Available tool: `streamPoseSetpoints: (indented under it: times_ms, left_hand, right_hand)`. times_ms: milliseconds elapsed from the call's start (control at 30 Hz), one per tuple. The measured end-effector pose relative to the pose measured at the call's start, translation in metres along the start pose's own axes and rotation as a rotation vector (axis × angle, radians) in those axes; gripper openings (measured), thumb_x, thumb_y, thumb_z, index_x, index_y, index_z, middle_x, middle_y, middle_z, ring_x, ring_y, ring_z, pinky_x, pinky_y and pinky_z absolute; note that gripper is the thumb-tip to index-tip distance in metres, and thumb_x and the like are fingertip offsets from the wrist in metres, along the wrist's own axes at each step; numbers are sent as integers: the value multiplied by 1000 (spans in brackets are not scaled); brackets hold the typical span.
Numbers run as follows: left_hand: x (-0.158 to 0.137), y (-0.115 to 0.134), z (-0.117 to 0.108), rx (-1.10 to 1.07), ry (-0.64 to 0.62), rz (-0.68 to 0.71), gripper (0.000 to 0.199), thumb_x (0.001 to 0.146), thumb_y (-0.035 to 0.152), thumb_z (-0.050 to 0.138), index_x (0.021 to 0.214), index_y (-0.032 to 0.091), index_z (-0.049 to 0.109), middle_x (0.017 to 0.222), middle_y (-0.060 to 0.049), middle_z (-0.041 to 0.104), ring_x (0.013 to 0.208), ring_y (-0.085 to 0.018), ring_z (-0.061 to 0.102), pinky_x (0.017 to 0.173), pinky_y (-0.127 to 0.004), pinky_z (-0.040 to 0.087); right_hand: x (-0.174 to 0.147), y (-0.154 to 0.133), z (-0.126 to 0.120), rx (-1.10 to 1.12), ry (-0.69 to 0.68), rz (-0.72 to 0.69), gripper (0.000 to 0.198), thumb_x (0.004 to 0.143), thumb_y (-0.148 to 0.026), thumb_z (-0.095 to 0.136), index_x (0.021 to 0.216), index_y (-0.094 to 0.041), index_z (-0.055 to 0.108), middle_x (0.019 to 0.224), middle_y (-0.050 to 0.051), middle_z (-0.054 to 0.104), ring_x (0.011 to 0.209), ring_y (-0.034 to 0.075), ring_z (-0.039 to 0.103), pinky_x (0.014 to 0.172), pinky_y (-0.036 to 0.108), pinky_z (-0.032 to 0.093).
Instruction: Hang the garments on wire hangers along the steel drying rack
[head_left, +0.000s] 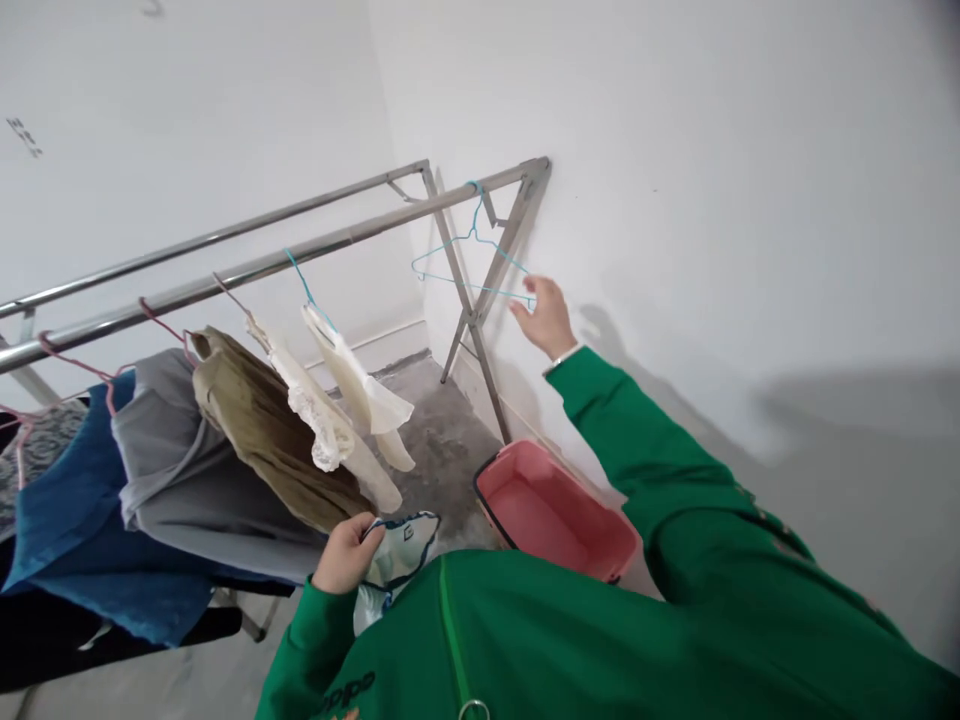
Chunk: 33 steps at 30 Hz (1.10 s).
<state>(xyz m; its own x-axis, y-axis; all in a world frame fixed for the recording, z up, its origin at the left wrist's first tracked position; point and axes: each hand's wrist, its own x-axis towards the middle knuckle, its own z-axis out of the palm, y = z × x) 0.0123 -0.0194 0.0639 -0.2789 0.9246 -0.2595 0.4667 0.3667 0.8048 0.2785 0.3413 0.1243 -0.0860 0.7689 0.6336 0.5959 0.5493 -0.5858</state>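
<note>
In the head view my left hand (347, 553) is closed on a white garment with dark trim (406, 550), low in front of my body. Part of that cloth is hidden behind my jacket. My right hand (546, 318) reaches out at the right end of a thin blue clothes hanger (474, 234). Thumb and fingers are spread around the hanger's corner; whether they touch the wire is hard to see. The hanger carries no clothing and hangs by its hook from the metal bar (390, 220).
Left along the drying rack hang white pieces (360, 380), an olive garment (262, 420), a grey one (195, 460) and a blue one (82, 530). A pink basin (555, 510) stands on the floor by the wall. The rack's crossed legs (471, 318) are near the corner.
</note>
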Motion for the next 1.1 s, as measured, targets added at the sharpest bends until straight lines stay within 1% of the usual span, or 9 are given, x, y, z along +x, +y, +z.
streamPoseSetpoints:
  times_ms: [67,133,267,467,600,733,833,933,1100]
  left_hand:
    - [-4,-4,0,-24,80,3,44,61,61,55,49,21,39,51,3,38,57,-14,38,57,-27,34]
    - [-10,-9,-1,-65,145,-10,46,60,62,57,49,21,41,51,2,39,56,-14,40,56,-27,36]
    - [-21,-18,-5,-143,240,-60,47,59,64,60,49,21,44,51,2,42,56,-15,44,56,-27,39]
    - [-23,-25,-4,-197,337,-96,48,58,64,61,49,20,44,50,2,44,55,-15,46,54,-26,40]
    - [-17,-19,-5,-182,365,-88,43,59,58,61,49,19,47,48,3,42,52,-11,41,52,-24,34]
    - [-7,-11,-9,-273,428,-65,37,58,51,64,48,18,51,47,3,44,51,-10,39,51,-23,32]
    - [3,-9,-13,-386,507,-72,34,55,50,69,54,17,59,51,2,51,54,-11,44,52,-23,35]
    - [14,-11,-15,-501,579,-69,36,51,48,76,65,17,67,59,2,59,57,-11,49,54,-23,39]
    - [31,-17,-17,-627,656,-7,41,52,48,79,75,15,71,68,0,66,63,-12,56,61,-24,46]
  right_hand:
    - [39,6,3,-204,21,55,64,79,-30,61,133,-2,42,135,26,45,127,34,40,107,49,30]
    - [64,12,9,-330,-73,141,69,79,-28,63,136,2,39,135,29,45,127,38,39,106,53,28]
    - [84,17,25,-294,-305,225,30,86,-18,50,110,-4,62,113,24,62,109,30,55,94,41,40]
    - [73,11,38,-50,-147,162,26,84,-16,41,86,-8,66,86,13,66,88,21,59,83,31,44]
    - [33,17,31,165,-1,94,23,83,-22,43,78,-12,63,67,4,56,70,16,55,72,29,44]
    - [-44,21,19,376,116,75,21,83,-32,48,84,-16,61,62,-2,48,57,12,47,59,26,41]
    - [-111,9,8,654,-8,166,32,78,-38,59,105,-20,56,66,-5,49,48,9,43,48,23,37]
    - [-160,-9,-8,827,-195,298,37,79,-43,62,109,-23,58,60,-7,47,41,6,34,40,20,27]
    - [-191,-25,-50,818,-500,293,27,81,-39,65,100,-21,70,51,-5,47,44,8,40,42,22,30]
